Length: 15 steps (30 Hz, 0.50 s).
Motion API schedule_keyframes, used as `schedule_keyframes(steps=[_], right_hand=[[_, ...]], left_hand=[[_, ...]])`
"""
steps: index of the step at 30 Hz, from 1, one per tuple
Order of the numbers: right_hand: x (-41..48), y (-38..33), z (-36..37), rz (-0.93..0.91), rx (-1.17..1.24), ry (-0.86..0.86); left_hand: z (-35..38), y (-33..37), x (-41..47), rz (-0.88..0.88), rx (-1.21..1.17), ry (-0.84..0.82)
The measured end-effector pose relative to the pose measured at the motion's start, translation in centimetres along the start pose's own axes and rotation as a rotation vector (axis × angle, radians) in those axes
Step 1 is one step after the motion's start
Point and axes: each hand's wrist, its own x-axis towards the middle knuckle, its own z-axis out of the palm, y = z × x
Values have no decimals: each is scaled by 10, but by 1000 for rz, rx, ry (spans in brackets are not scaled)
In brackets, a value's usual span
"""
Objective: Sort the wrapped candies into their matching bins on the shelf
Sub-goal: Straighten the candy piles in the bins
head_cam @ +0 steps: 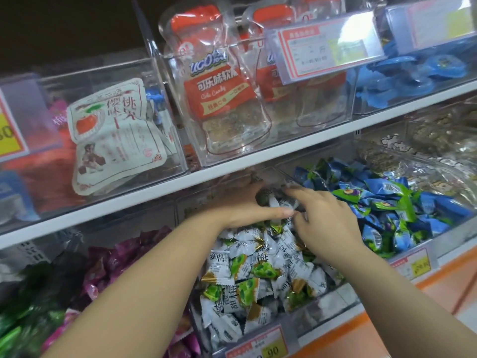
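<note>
Both hands in mid bin (312,322) on lower shelf, over heap of white-green candies (258,270). L hand (240,206) reaches deep twd back of bin. Thumb lies straight across heap, fingers stretched fwd, tips partly hidden by dark wrapper (265,197); can't tell if gripping. R hand (326,223) just beside it: index finger (296,193) straight, pointing twd back, other fingers curled down into heap, hold unclear. Blue-green candies (387,202) in bin to right, purple candies (108,264) to left. Upper shelf: red cola candy bags (216,83), white pouch (113,135).
</note>
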Motion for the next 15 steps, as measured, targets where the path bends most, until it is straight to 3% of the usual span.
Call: schedule_keyframes(steps=[5,9,12,15], right_hand=[[1,0,-1,-12,-10,-43],[0,2,-1,-6,6,-38],[0,5,-3,19,84,5],[0,6,-4,48,98,3]], left_hand=[[4,3,17,50,-12,-46],[5,0,23,-51,22,-71],[7,1,18,-80,107,27],[7,-2,4,29,154,138]])
